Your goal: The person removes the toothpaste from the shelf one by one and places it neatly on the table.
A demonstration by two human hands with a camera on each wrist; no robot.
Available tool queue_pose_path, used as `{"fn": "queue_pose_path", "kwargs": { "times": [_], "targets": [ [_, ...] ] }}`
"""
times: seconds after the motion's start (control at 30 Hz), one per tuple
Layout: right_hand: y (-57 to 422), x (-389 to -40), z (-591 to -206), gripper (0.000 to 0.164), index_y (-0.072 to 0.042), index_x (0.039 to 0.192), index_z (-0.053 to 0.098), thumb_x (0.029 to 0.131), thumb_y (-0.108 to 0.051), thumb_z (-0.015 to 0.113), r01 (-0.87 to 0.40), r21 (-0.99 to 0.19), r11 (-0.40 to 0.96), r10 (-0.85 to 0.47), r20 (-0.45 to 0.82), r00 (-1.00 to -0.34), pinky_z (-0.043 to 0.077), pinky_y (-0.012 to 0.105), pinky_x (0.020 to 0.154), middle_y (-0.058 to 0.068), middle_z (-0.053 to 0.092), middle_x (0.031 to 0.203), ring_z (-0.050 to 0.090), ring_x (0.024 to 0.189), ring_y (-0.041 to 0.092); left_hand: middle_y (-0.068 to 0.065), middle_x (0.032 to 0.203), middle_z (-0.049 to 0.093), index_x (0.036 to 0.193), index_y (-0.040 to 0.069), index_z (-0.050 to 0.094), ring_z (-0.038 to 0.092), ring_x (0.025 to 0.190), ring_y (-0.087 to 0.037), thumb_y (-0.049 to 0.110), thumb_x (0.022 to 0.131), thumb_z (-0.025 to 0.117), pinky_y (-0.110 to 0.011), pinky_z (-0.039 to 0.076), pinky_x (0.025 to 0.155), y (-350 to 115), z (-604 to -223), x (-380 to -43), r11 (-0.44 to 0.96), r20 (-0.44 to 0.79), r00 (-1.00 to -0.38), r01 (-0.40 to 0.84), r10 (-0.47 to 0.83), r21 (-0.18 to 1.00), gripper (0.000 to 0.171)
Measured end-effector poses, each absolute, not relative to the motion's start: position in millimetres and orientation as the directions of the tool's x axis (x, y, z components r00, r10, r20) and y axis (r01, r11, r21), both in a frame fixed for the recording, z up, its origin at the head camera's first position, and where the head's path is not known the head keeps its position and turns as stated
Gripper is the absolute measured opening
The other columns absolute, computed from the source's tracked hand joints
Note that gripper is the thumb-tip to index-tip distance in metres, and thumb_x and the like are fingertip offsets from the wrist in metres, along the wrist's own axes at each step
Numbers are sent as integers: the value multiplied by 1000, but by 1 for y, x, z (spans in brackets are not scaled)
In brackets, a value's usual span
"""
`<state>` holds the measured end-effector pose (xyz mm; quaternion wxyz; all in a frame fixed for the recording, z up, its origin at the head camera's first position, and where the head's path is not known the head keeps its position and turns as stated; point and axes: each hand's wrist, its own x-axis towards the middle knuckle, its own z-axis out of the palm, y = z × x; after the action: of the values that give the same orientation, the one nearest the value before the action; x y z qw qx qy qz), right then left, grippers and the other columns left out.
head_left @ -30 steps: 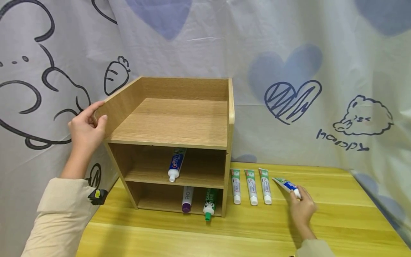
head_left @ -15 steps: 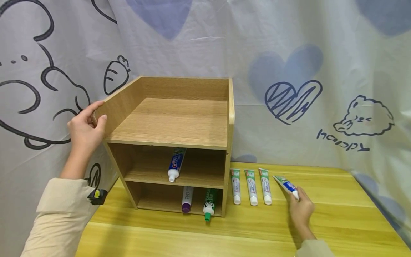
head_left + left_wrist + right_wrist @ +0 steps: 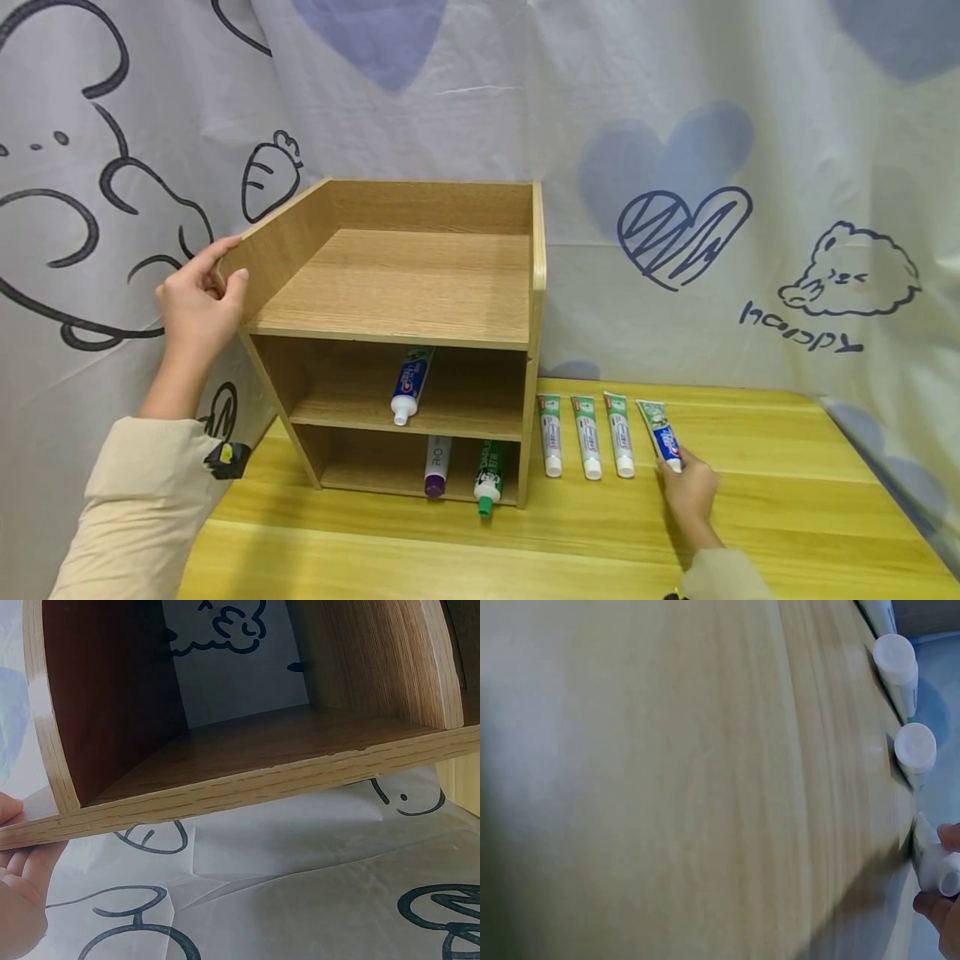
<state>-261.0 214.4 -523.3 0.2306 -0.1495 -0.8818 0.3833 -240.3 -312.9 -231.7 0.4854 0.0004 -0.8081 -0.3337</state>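
My left hand (image 3: 201,292) grips the upper left side panel of a wooden shelf unit (image 3: 397,337), thumb on the near side. In the left wrist view that hand (image 3: 22,900) shows at the lower left, around the panel's edge. Over at the right, my right hand (image 3: 690,490) pinches the white cap end of a blue-and-green toothpaste tube (image 3: 662,435), which lies slightly slanted on the table. The right wrist view shows its white cap (image 3: 946,877) between finger and thumb. Beside it stand in a row three green-and-white toothpaste tubes (image 3: 587,437), caps toward me.
On the middle shelf lies a blue toothpaste tube (image 3: 412,385). The bottom compartment holds a white tube with a purple cap (image 3: 437,467) and a green tube (image 3: 490,475), its cap past the front edge. A printed curtain (image 3: 675,167) hangs behind the yellow wooden table (image 3: 420,558).
My right hand has moved left with the blue-and-green toothpaste tube, turning it straighter and nearer the row of green-and-white tubes. The left hand stays on the shelf panel.
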Motion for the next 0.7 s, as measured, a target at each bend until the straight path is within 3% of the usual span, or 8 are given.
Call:
{"fn": "queue_pose_path", "kwargs": {
  "times": [0.53, 0.7],
  "targets": [
    [218, -262, -523, 44, 18, 113, 56, 78, -6, 66, 66, -702, 709, 333, 252, -909, 46, 53, 75, 37, 59, 100, 59, 80, 42, 26, 48, 31, 112, 7, 68, 26, 40, 11, -3, 79, 60, -10, 21, 40, -314, -232, -240, 779, 798, -515, 343, -312, 525, 36],
    [221, -258, -520, 39, 19, 109, 57, 80, -5, 66, 26, -702, 711, 339, 311, -888, 51, 49, 69, 37, 61, 95, 62, 78, 42, 26, 48, 31, 112, 6, 68, 26, 41, 10, -4, 79, 60, -11, 21, 41, -314, -231, -240, 786, 805, -510, 345, -302, 514, 35]
  ]
}}
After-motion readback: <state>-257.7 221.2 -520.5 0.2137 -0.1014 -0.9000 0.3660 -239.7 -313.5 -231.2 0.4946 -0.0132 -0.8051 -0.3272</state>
